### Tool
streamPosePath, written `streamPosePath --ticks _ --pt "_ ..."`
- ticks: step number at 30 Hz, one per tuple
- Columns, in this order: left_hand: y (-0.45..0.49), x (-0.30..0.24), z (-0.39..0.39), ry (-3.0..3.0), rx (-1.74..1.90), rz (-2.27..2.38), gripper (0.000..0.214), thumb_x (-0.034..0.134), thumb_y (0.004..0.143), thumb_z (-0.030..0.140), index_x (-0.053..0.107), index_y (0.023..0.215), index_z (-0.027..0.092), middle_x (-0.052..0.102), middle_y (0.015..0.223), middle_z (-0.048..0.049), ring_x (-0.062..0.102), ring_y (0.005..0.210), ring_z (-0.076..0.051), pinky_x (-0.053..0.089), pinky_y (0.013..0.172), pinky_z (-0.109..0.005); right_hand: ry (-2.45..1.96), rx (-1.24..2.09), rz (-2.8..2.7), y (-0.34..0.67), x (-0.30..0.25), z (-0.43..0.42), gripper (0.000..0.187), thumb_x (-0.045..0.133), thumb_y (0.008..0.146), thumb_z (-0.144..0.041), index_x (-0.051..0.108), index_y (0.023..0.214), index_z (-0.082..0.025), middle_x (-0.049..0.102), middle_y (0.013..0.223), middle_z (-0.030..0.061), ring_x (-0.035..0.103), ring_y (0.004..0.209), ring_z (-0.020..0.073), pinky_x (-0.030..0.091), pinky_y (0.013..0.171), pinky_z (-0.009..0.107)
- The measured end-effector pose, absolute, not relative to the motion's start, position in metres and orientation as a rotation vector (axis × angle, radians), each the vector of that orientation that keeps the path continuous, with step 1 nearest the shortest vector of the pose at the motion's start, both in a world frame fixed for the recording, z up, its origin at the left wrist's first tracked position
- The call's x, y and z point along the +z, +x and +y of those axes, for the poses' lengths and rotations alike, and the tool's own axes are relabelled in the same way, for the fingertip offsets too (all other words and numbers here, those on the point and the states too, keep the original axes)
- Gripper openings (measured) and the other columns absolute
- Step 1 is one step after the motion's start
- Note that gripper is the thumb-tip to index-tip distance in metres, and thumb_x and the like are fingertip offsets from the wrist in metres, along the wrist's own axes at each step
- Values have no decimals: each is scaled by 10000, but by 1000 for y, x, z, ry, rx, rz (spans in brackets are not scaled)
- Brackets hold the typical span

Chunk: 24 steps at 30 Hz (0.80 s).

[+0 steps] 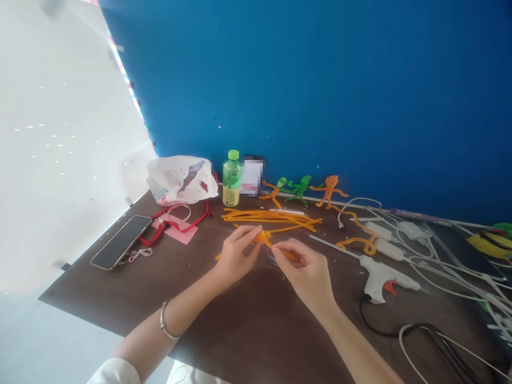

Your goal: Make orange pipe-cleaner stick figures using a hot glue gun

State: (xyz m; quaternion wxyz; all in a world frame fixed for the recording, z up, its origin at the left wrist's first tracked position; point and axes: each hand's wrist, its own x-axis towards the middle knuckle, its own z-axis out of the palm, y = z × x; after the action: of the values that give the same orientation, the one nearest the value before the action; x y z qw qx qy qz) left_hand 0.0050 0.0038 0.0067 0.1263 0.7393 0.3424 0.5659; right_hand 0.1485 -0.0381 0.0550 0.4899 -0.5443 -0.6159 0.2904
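Note:
My left hand (237, 255) pinches a small coiled knot of orange pipe cleaner (262, 237) above the dark brown table (248, 325). My right hand (306, 272) is closed on the free end of the same orange pipe cleaner, just right of the knot. A silver bangle (165, 322) circles my left wrist. Beyond the hands lies a loose bundle of straight orange pipe cleaners (272, 217). Something thin and metallic lies on the table under my right hand; I cannot make it out.
Pipe-cleaner figures, two orange (330, 190) and one green (299, 189), lean on the blue wall. A green bottle (231, 178), white plastic bag (181, 178), phone (120, 241), red lanyard with pink paper (176, 224), white glue gun (380, 277) and tangled cables (448, 256) are on the table.

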Motion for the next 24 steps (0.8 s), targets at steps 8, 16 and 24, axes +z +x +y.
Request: streamPosePath --ticks 8,16,24 --pt "-1 9 2 2065 1351 898 341 505 819 234 573 1147 166 635 980 -115 601 764 -142 492 606 -230 -1383 347 -1857 164 68 -17 195 587 769 -357 699 834 -211 644 697 33 545 565 144 426 504 257" --pt "1 20 0 1261 1227 743 277 631 737 344 591 933 152 640 811 -60 550 648 -109 407 552 -213 -1318 294 -1917 175 68 3 187 522 821 -319 639 726 -208 646 755 41 591 679 176 460 584 276" --pt "2 19 9 775 1202 568 251 674 704 327 618 834 119 492 638 17 320 483 -10 208 442 -170 -1365 116 -2085 167 51 -14 172 540 822 -324 694 888 -284 674 748 -7 613 651 144 405 568 240"
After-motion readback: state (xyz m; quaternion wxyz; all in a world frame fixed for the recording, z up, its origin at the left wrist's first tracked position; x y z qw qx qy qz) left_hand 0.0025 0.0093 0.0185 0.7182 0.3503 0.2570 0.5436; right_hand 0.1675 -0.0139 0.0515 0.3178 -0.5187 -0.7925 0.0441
